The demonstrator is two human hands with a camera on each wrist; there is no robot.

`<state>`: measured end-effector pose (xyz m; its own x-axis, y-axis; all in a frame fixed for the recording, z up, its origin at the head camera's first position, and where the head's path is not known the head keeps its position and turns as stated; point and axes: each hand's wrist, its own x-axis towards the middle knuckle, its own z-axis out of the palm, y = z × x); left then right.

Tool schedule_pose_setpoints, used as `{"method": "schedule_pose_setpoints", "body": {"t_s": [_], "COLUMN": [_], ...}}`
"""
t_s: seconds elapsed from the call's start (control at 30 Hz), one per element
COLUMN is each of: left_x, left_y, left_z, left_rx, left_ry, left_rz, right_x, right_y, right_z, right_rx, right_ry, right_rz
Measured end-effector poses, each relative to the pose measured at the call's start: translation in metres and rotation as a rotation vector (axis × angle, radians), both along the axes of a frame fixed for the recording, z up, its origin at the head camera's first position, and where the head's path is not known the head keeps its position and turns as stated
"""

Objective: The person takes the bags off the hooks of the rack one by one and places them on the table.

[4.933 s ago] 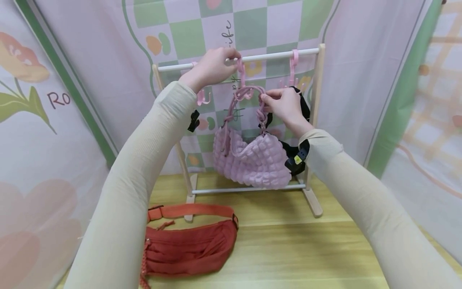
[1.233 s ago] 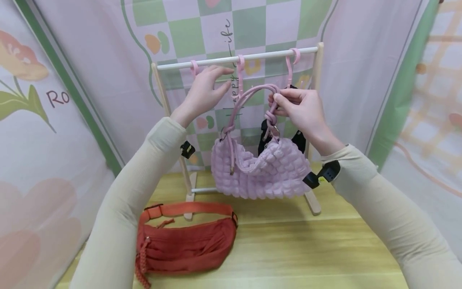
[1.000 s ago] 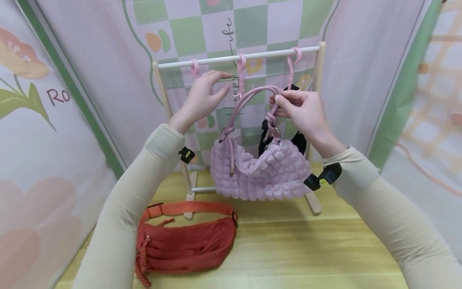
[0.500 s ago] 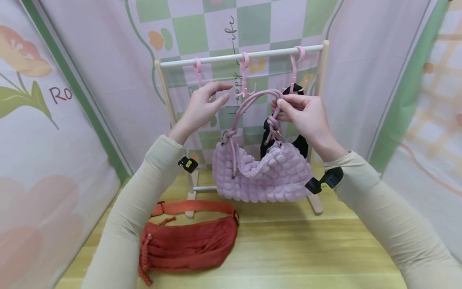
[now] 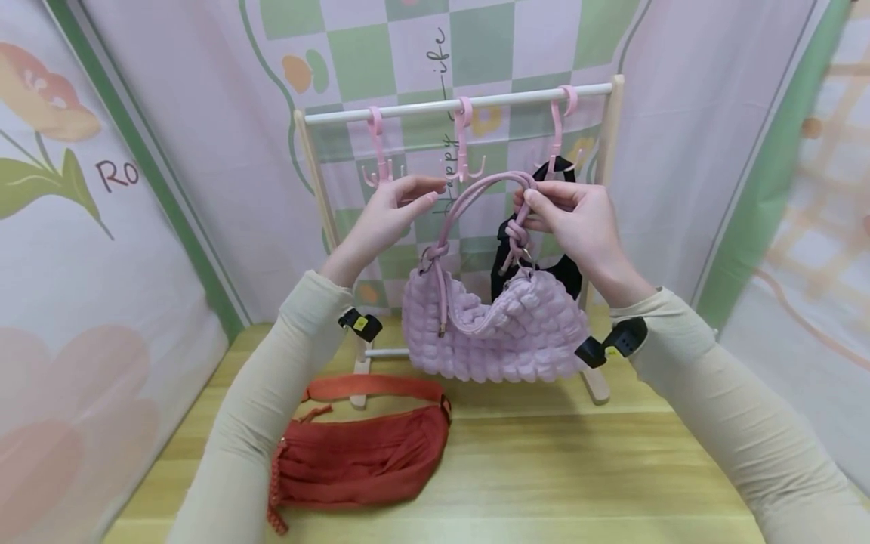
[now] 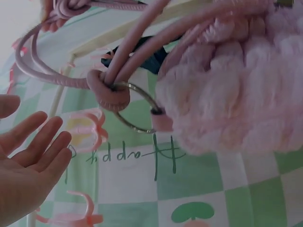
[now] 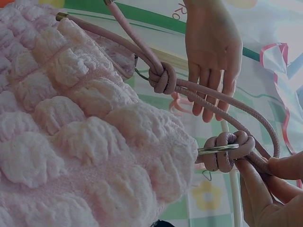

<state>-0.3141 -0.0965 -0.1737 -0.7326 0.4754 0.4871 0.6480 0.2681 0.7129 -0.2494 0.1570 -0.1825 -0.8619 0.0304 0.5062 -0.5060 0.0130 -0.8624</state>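
A puffy pink handbag (image 5: pixel 496 332) hangs in the air from its knotted cord handle (image 5: pixel 469 198), in front of the rack. My right hand (image 5: pixel 578 219) pinches that handle near its right knot; in the right wrist view the thumb and fingers close on the cord. To the left of the handle, my left hand (image 5: pixel 390 223) holds nothing, and its fingers (image 6: pixel 35 146) are extended in the left wrist view. Just behind the handle, a pink hook (image 5: pixel 463 143) hangs from the rack's white bar (image 5: pixel 421 109). The handle is apart from my left fingertips.
Another pink hook (image 5: pixel 377 143) hangs at the left of the bar. On the right hook (image 5: pixel 557 132) hangs a black bag (image 5: pixel 567 276), partly hidden. A red waist bag (image 5: pixel 367 461) lies on the wooden table (image 5: pixel 544 468). Printed curtains surround the rack.
My left hand has let go of the middle hook and dropped below the bar. My right hand has moved the handbag right and slightly down, off the hook toward me.
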Motion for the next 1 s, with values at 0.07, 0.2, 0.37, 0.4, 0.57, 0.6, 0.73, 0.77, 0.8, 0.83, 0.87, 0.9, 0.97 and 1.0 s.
{"method": "schedule_pose_setpoints", "body": {"t_s": [0.07, 0.2, 0.37, 0.4, 0.57, 0.6, 0.73, 0.77, 0.8, 0.83, 0.87, 0.9, 0.97, 1.0], "left_x": [0.001, 0.003, 0.004, 0.004, 0.004, 0.004, 0.005, 0.005, 0.005, 0.005, 0.006, 0.005, 0.006, 0.006], "left_y": [0.001, 0.002, 0.005, 0.006, 0.011, 0.013, 0.017, 0.018, 0.018, 0.019, 0.019, 0.019, 0.019, 0.019], "left_z": [-0.002, -0.006, -0.013, -0.015, -0.021, -0.022, -0.025, -0.026, -0.027, -0.028, -0.028, -0.028, -0.029, -0.028], "left_rx": [-0.009, -0.023, -0.035, -0.038, -0.057, -0.063, -0.075, -0.072, -0.07, -0.069, -0.066, -0.064, -0.058, -0.055], "left_ry": [-0.004, -0.024, -0.058, -0.066, -0.12, -0.132, -0.162, -0.168, -0.173, -0.172, -0.171, -0.172, -0.175, -0.176], "left_rz": [-0.001, 0.001, -0.017, -0.023, -0.031, -0.031, -0.024, -0.024, -0.023, -0.02, -0.021, -0.023, -0.028, -0.032], "right_x": [0.0, 0.0, -0.001, -0.001, -0.001, -0.001, -0.001, -0.001, -0.001, -0.001, -0.001, -0.001, 0.0, 0.0], "right_y": [0.0, 0.0, 0.001, 0.001, 0.001, 0.001, 0.002, 0.002, 0.003, 0.003, 0.003, 0.004, 0.005, 0.005], "right_z": [0.0, -0.001, -0.003, -0.003, -0.004, -0.004, -0.005, -0.005, -0.005, -0.005, -0.005, -0.006, -0.006, -0.006], "right_rx": [-0.005, -0.013, -0.014, -0.014, -0.03, -0.035, -0.043, -0.039, -0.033, -0.027, -0.019, -0.018, -0.012, -0.013], "right_ry": [0.0, 0.002, 0.012, 0.014, 0.015, 0.014, 0.012, 0.013, 0.013, 0.015, 0.017, 0.018, 0.02, 0.021], "right_rz": [0.002, 0.006, 0.004, 0.003, 0.01, 0.013, 0.012, 0.008, 0.002, -0.003, -0.008, -0.008, -0.01, -0.008]}}
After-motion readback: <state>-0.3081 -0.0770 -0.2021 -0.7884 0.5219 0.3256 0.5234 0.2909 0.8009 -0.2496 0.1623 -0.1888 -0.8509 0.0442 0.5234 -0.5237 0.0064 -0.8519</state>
